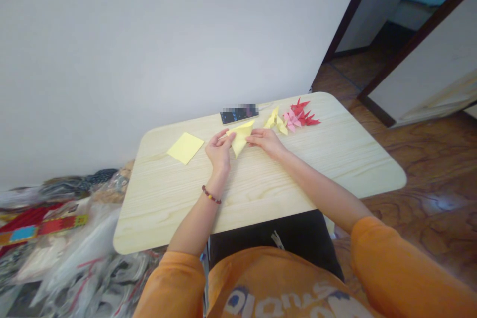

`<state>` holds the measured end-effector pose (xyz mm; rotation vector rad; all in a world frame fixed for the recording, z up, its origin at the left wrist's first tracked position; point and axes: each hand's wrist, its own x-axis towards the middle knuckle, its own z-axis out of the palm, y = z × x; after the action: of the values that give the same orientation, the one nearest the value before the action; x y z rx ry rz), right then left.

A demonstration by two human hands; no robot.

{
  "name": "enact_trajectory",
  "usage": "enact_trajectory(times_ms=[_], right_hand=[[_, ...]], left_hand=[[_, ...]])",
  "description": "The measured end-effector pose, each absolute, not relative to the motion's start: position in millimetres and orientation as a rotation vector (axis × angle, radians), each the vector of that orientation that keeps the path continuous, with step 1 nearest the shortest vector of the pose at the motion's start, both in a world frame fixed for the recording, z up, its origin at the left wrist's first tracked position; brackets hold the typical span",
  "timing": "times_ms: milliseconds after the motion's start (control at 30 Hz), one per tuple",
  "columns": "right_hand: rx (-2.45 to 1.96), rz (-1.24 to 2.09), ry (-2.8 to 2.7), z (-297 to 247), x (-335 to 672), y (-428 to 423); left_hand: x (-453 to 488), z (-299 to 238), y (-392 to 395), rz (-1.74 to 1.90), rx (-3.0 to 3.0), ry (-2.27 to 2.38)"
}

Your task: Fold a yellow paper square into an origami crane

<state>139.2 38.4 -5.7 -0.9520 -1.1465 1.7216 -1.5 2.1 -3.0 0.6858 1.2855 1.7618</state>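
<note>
A partly folded piece of yellow origami paper (240, 140) is held between both hands above the table, one point of it facing down toward me. My left hand (218, 149) pinches its left edge, thumb on top. On the right edge, my right hand (265, 141) grips it between thumb and fingers. To the left lies a stack or sheet of square yellow paper (185, 148); I cannot tell how many sheets. Right of my hands sit folded paper flowers: a yellow one (276, 121), a pink one (292, 119) and red ones (307, 119).
A phone (239, 113) rests at the table's back edge near the white wall (167, 35). The pale wooden table (156, 208) has rounded corners. Bags and mixed items (82, 238) are piled on the left. A doorway (372, 35) opens at the back right.
</note>
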Motion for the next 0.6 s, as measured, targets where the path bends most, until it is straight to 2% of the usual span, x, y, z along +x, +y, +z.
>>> enact_trajectory(times_ms=[600], right_hand=[[-0.980,1.547,-0.909,-6.0,142.0,45.9]], left_hand=[[8.6,-5.8,-3.5,1.682,0.729,1.275]])
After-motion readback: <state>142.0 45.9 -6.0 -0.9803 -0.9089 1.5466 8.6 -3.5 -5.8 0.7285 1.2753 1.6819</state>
